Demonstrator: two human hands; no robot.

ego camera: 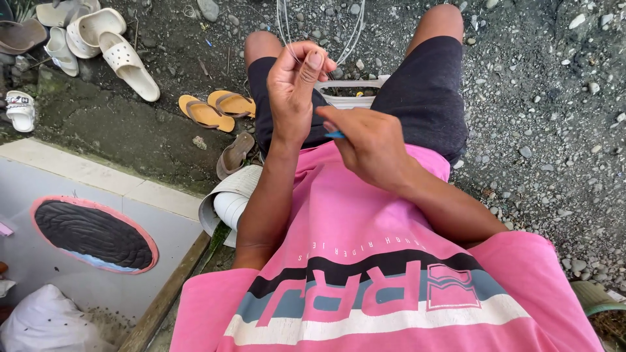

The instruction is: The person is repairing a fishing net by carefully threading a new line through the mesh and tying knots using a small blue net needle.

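My left hand (pixel 295 88) is raised in front of my lap with its fingers curled, pinching a thin pale line (pixel 285 29) that runs up and away toward the gravel. My right hand (pixel 370 145) sits just below and to the right of it, fingers closed on a small blue tool (pixel 334 135) whose tip pokes out toward the left hand. Between my knees lies a white rimmed object (pixel 349 101), mostly hidden by my hands. I am seated, in dark shorts and a pink shirt.
Orange flip-flops (pixel 215 109) and a brown sandal (pixel 233 155) lie on the dirt to the left, with white clogs (pixel 104 42) farther back. A rolled white sheet (pixel 229 202) rests by my left elbow. A tiled slab with an oval mat (pixel 92 233) fills the lower left; gravel lies to the right.
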